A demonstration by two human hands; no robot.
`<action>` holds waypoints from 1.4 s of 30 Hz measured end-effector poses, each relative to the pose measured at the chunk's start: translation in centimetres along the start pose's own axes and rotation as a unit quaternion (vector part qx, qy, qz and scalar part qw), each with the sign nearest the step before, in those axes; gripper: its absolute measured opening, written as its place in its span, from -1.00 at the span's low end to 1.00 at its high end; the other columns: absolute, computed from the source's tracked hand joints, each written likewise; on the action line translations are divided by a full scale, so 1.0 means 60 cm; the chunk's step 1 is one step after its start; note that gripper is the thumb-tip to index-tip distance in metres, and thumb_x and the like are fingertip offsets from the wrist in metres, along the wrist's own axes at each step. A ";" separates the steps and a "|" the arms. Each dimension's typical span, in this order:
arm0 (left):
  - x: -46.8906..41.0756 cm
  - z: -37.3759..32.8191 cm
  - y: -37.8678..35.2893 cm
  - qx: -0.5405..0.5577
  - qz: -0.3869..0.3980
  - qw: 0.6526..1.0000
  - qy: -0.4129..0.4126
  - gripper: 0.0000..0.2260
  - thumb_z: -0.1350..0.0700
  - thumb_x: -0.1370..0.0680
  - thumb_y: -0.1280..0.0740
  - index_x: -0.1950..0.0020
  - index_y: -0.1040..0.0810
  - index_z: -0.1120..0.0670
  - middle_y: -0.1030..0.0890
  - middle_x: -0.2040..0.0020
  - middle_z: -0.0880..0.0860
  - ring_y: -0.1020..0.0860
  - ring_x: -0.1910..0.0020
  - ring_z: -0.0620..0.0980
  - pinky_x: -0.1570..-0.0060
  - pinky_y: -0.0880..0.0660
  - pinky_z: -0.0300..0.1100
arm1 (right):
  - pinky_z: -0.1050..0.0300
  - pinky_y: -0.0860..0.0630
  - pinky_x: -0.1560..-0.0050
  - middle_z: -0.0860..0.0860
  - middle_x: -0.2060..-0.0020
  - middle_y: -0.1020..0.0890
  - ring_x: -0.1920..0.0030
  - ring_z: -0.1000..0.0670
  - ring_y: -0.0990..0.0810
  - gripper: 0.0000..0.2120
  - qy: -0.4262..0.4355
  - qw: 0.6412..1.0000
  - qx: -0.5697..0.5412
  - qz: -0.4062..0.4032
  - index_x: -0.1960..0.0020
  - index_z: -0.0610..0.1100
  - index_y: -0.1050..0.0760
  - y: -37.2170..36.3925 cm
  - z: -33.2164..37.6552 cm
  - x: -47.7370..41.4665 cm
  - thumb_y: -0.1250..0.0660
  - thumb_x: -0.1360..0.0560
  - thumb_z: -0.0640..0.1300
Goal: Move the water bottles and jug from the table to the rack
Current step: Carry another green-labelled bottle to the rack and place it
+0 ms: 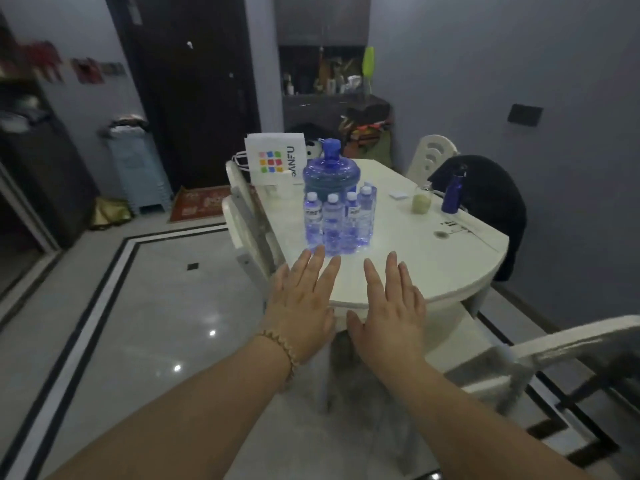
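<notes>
Hovering flat over the near edge of the white table (433, 271), both hands are spread wide and holding nothing: left hand (301, 306) with a bead bracelet (280, 355), right hand (391, 313) just beside it. Water bottles (337, 221) sit clustered just past the fingertips, big blue jug (331, 171) right behind them. Paper bag (275, 162) stands further back.
</notes>
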State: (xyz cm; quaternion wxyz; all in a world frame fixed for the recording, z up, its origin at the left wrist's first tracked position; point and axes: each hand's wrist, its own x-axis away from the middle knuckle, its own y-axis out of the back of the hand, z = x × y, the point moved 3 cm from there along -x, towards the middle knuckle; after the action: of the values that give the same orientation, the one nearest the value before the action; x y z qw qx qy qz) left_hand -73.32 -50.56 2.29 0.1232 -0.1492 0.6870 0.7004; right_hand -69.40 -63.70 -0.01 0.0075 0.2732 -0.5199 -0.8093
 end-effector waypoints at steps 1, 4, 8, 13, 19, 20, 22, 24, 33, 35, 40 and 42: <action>0.007 0.041 0.004 -0.002 0.000 1.000 -0.003 -0.31 0.03 -0.41 -0.37 -0.50 -0.21 0.07 -0.22 -0.50 0.13 -0.22 -0.46 0.13 -0.37 -0.18 0.13 | -0.11 0.00 -0.44 -0.09 -0.54 0.07 -0.52 -0.10 0.10 -0.21 -0.016 1.000 -0.005 0.000 -0.54 0.02 0.00 -0.018 0.032 -0.007 -0.34 -0.44 0.09; 0.012 0.145 0.008 0.005 -0.006 1.000 -0.008 -0.31 0.06 -0.34 -0.39 -0.45 -0.29 0.08 -0.34 -0.44 0.14 -0.33 -0.39 0.14 -0.28 -0.30 0.14 | -0.14 -0.02 -0.43 -0.11 -0.54 0.03 -0.52 -0.12 0.06 -0.23 -0.015 1.000 0.006 0.006 -0.53 0.00 -0.03 -0.051 0.109 -0.036 -0.32 -0.46 0.11; -0.038 0.228 0.008 0.017 -0.013 1.000 -0.010 -0.25 0.06 -0.37 -0.40 -0.49 -0.13 0.05 -0.24 -0.49 0.12 -0.21 -0.45 0.10 -0.34 -0.25 0.15 | -0.18 -0.11 -0.40 -0.13 -0.53 -0.06 -0.51 -0.15 -0.04 -0.22 0.005 0.999 0.028 -0.018 -0.51 -0.03 -0.12 -0.075 0.169 -0.098 -0.39 -0.40 0.07; -0.123 0.280 -0.031 0.031 -0.015 0.999 -0.030 -0.24 0.03 -0.43 -0.36 -0.53 -0.03 -0.01 -0.12 -0.54 0.11 -0.09 -0.50 0.09 -0.42 -0.02 0.06 | -0.08 0.11 -0.45 -0.05 -0.54 0.04 -0.52 -0.10 0.10 -0.25 0.009 0.998 0.057 -0.023 -0.53 0.05 0.00 -0.133 0.199 -0.202 -0.30 -0.48 0.15; -0.278 0.394 -0.072 -0.018 0.004 1.000 -0.020 -0.32 0.00 -0.56 -0.18 -0.54 0.18 -0.05 0.15 -0.56 0.04 0.15 -0.51 0.05 -0.46 0.16 0.03 | -0.03 0.31 -0.40 -0.02 -0.54 0.15 -0.51 -0.07 0.22 -0.23 -0.030 0.999 0.028 -0.018 -0.53 0.10 0.13 -0.227 0.214 -0.374 -0.26 -0.50 0.14; -0.301 0.411 -0.076 -0.023 0.006 1.000 -0.014 -0.33 -0.01 -0.56 -0.17 -0.53 0.19 -0.06 0.16 -0.55 0.03 0.16 -0.51 0.05 -0.46 0.16 0.03 | -0.01 0.35 -0.37 -0.01 -0.54 0.15 -0.51 -0.08 0.22 -0.23 -0.033 0.999 0.027 -0.019 -0.52 0.10 0.13 -0.238 0.214 -0.397 -0.27 -0.50 0.14; -0.354 0.442 -0.088 -0.026 0.009 1.000 -0.010 -0.33 -0.02 -0.56 -0.17 -0.53 0.18 -0.06 0.16 -0.55 0.03 0.16 -0.51 0.04 -0.46 0.17 0.03 | 0.02 0.39 -0.33 -0.01 -0.54 0.12 -0.51 -0.08 0.19 -0.23 -0.044 0.998 0.031 -0.022 -0.52 0.11 0.10 -0.259 0.214 -0.445 -0.28 -0.49 0.14; -0.399 0.462 -0.106 -0.019 0.015 1.000 -0.011 -0.33 -0.02 -0.56 -0.16 -0.53 0.19 -0.07 0.17 -0.55 0.02 0.18 -0.51 0.03 -0.45 0.20 0.02 | 0.00 0.34 -0.36 -0.02 -0.54 0.10 -0.52 -0.09 0.16 -0.23 -0.057 0.997 0.038 -0.022 -0.52 0.10 0.07 -0.275 0.209 -0.482 -0.30 -0.48 0.14; -0.587 0.553 -0.253 0.025 0.065 0.990 -0.124 -0.34 -0.07 -0.60 -0.13 -0.50 0.29 -0.11 0.30 -0.53 -0.01 0.25 -0.51 0.03 -0.41 0.27 0.03 | -0.09 0.22 -0.47 0.00 -0.53 0.17 -0.51 -0.07 0.22 -0.28 -0.173 0.981 0.082 -0.018 -0.52 0.10 0.16 -0.398 0.209 -0.609 -0.22 -0.53 0.13; -0.624 0.586 -0.274 0.031 0.063 0.983 -0.169 -0.34 -0.07 -0.60 -0.13 -0.50 0.27 -0.11 0.29 -0.54 0.00 0.24 -0.51 0.04 -0.40 0.29 0.03 | -0.09 0.25 -0.47 0.01 -0.53 0.20 -0.51 -0.06 0.24 -0.27 -0.212 0.972 0.095 -0.027 -0.51 0.11 0.20 -0.431 0.227 -0.643 -0.19 -0.54 0.15; -0.727 0.664 -0.317 0.067 0.027 0.960 -0.271 -0.35 -0.07 -0.58 -0.16 -0.52 0.19 -0.12 0.20 -0.56 0.01 0.17 -0.52 0.05 -0.34 0.32 -0.01 | -0.04 0.30 -0.40 0.00 -0.53 0.15 -0.51 -0.07 0.19 -0.25 -0.301 0.942 0.135 -0.064 -0.52 0.09 0.14 -0.480 0.271 -0.724 -0.25 -0.52 0.16; -0.764 0.677 -0.330 0.086 0.034 0.954 -0.287 -0.37 -0.06 -0.59 -0.14 -0.52 0.21 -0.13 0.23 -0.55 0.00 0.20 -0.52 0.05 -0.36 0.33 0.00 | -0.08 0.21 -0.43 -0.02 -0.54 0.04 -0.52 -0.09 0.10 -0.24 -0.307 0.936 0.157 -0.073 -0.51 0.08 0.04 -0.491 0.281 -0.744 -0.32 -0.48 0.14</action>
State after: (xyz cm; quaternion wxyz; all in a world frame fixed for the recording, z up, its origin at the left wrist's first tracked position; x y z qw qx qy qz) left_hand -25.02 -7.96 1.76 0.3037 0.0920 0.6848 0.6561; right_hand -30.98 -22.82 -0.31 -0.2540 0.0466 -0.5958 -0.7605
